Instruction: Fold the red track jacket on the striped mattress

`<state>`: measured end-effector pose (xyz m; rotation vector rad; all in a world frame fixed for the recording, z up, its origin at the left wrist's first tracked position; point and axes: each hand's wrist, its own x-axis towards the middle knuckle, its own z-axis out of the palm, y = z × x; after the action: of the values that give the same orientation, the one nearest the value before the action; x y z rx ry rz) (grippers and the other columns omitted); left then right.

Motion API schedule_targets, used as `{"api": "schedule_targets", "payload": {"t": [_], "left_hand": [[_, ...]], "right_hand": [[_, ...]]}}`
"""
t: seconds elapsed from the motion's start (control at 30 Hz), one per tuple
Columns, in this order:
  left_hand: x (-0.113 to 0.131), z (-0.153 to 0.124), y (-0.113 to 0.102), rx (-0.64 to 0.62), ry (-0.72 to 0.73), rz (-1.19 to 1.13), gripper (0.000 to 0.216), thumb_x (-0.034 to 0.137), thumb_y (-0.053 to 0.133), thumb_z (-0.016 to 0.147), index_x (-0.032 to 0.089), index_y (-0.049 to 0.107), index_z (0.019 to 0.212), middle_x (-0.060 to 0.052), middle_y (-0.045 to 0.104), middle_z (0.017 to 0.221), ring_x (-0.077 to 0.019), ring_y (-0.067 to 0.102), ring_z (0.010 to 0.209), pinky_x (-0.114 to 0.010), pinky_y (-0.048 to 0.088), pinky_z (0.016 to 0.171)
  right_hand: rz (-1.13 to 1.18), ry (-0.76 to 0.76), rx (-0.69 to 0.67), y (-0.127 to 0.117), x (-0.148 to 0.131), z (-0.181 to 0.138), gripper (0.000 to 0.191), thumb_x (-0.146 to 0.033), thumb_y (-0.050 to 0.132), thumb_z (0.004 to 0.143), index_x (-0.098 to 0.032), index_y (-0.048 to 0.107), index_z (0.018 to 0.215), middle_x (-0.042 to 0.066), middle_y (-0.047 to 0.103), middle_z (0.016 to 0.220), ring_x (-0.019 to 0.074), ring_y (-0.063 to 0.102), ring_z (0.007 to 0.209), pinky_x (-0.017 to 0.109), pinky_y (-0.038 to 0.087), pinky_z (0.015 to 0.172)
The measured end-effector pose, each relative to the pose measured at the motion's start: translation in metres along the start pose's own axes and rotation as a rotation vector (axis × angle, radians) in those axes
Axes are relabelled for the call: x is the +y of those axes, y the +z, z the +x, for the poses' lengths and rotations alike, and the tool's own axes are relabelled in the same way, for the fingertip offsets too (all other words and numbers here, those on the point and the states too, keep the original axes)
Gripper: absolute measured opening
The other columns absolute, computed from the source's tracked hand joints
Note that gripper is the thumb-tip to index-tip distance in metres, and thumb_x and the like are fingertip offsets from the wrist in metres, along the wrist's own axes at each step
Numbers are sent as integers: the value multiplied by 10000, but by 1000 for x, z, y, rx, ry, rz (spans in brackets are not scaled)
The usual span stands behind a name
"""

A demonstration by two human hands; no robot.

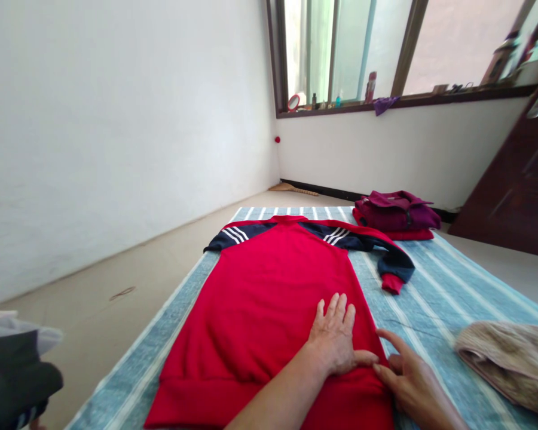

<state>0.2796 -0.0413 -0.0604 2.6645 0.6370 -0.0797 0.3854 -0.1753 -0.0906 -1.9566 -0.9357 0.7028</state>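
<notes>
A red sweatshirt (269,286) with navy sleeves and white stripes lies spread flat on a blue-and-white striped sheet (434,280). My left hand (336,337) rests flat on the lower right part of the garment, fingers stretched out. My right hand (407,376) is at the sweatshirt's right edge, beside the left thumb. Its index finger is extended and its other fingers curl at the fabric edge; whether they pinch the cloth is unclear. The right sleeve (388,260) lies bent on the sheet.
Folded maroon and red clothes (397,215) are stacked at the sheet's far right. A beige garment (511,358) lies at right. Dark and white clothing (13,370) sits at lower left. A white wall stands left, a window sill with small items behind, a brown door (515,185) at right.
</notes>
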Motion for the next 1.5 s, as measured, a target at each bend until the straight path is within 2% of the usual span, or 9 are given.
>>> {"api": "schedule_targets", "payload": {"t": [0.17,0.37,0.47,0.63,0.8,1.07,1.27,1.37,1.5], "left_hand": [[0,0,-1,-22,-6,23,896,720,269,803,121,154,1459,-130,26,1538,-259,-65,1405,-525,39,1118],[1,-1,-1,1,1,-28,920,734,274,791,102,174,1452,-150,31,1534,-248,-67,1405,-522,12,1118],[0,-1,0,2,-7,-33,921,736,284,787,109,174,1453,-142,36,1536,-248,-63,1405,-518,20,1121],[0,-2,0,-6,4,-3,896,705,299,802,106,160,1453,-150,36,1536,-258,-58,1405,-525,18,1118],[-1,0,1,7,6,9,875,671,326,807,96,172,1449,-167,54,1531,-270,-30,1406,-528,31,1116],[-1,-2,0,-3,-3,-84,861,655,337,799,124,169,1455,-134,36,1537,-239,-52,1405,-513,-11,1119],[-4,2,-7,-42,5,-133,934,661,425,745,98,179,1449,-161,47,1531,-252,-24,1408,-523,11,1115],[-5,7,-14,-80,-32,-155,887,577,463,749,119,174,1452,-148,112,1529,-243,47,1408,-509,68,1120],[-6,15,-18,59,-68,-118,720,461,363,834,98,223,1439,-134,140,1528,-219,58,1408,-471,56,1130]], "right_hand": [[-178,-75,25,-2,1,1,568,-436,438,759,-151,478,1249,-68,463,489,166,518,493,261,333,488],[-375,-43,-123,-15,4,5,480,-420,465,791,-204,529,1215,7,644,653,214,625,658,270,378,556],[-431,-75,-107,-18,6,5,404,-365,481,793,-232,567,1164,24,673,707,223,635,688,277,385,571],[-374,-142,52,-13,-10,3,359,-442,485,817,-240,604,1089,36,677,761,209,622,644,291,427,578],[-172,-377,275,4,-30,9,341,-373,403,859,-202,569,1102,78,640,1035,206,624,871,305,485,745],[-335,-471,362,37,19,11,413,-151,323,794,-177,490,1171,118,544,1224,226,521,1144,370,450,926],[-429,-569,373,37,35,12,454,-95,316,755,-161,478,1173,136,558,1208,227,535,1134,373,467,923],[-455,-601,354,37,40,16,470,-100,320,752,-159,463,1195,134,556,1213,223,542,1128,369,481,912],[-478,-639,360,36,45,18,476,-116,311,768,-177,439,1222,126,562,1212,217,551,1121,367,495,899]]}}
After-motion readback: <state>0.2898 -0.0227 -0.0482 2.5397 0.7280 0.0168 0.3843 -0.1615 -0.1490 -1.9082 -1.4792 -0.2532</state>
